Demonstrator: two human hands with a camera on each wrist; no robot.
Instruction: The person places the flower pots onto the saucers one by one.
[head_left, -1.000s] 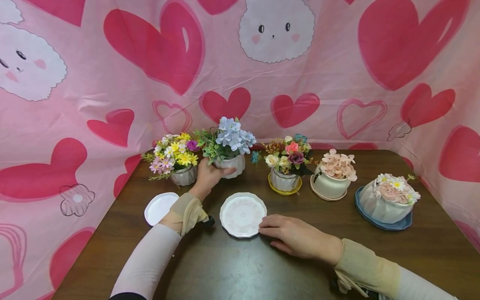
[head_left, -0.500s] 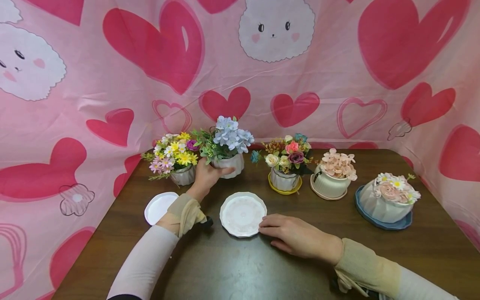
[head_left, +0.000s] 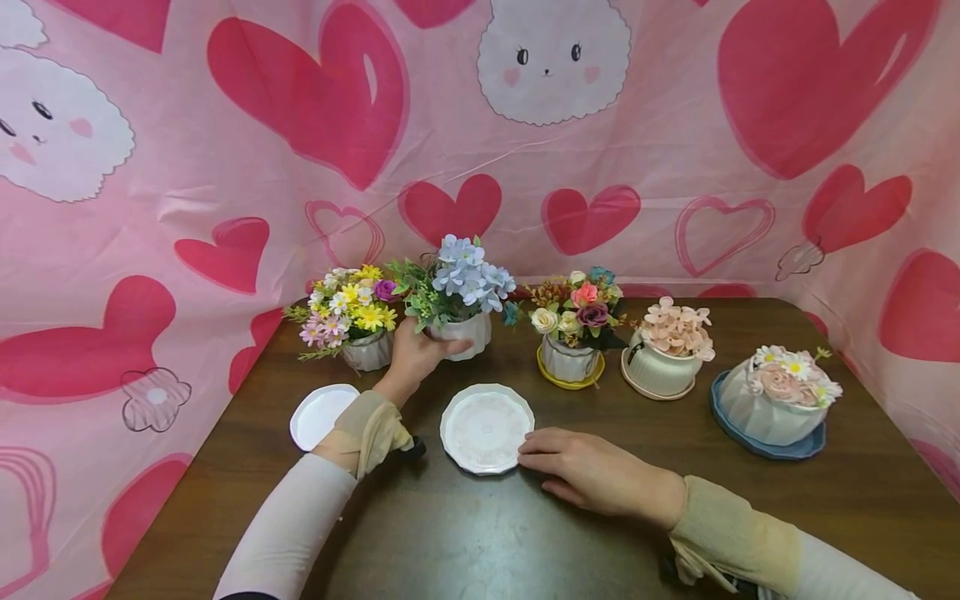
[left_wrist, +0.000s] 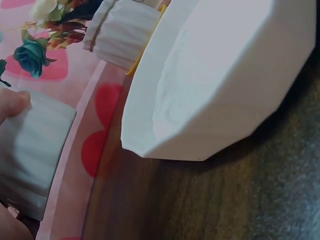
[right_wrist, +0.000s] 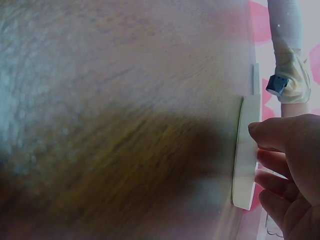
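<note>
In the head view, my left hand (head_left: 418, 354) grips a white fluted flowerpot (head_left: 467, 337) of pale blue artificial flowers (head_left: 468, 275) and greenery. The left wrist view shows this pot (left_wrist: 35, 150) raised above the tabletop, with a fingertip on its side. Flat on the table in front lies a white scalloped saucer (head_left: 487, 429). My right hand (head_left: 592, 471) rests at its right rim, fingertips touching the edge and the thumb lower down. Seen from the right wrist, the thumb and fingers lie close to the saucer's side (right_wrist: 246, 155).
A second white saucer (head_left: 318, 417) lies left, partly behind my left forearm. Beside the held pot stands a pot of yellow and pink flowers (head_left: 367, 352). Rightward, pots sit on a yellow saucer (head_left: 570, 383), a pale pink saucer (head_left: 660, 396) and a blue saucer (head_left: 772, 450).
The blue-flowered pot in my left hand drifts slightly left, then slightly right and lower. My right hand and the middle saucer stay where they were.
</note>
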